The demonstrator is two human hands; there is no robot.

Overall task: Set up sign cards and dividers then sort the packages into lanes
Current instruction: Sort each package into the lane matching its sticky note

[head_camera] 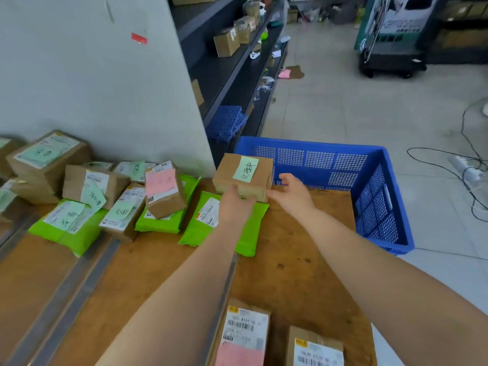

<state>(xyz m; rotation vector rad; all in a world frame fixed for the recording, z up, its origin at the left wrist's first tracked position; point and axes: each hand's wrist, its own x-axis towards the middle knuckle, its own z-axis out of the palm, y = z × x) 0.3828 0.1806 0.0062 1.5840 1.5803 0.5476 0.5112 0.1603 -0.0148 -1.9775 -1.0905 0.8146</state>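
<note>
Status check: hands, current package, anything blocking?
Left hand grips brown box with green note. Right hand open beside it. Box overlaps green mailer.

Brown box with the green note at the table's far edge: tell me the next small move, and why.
Probably bring the right hand onto the brown box and seat it flat. The left hand touches its near edge, while the right hand hovers open beside it, and the box partly overlaps a green mailer.
</note>
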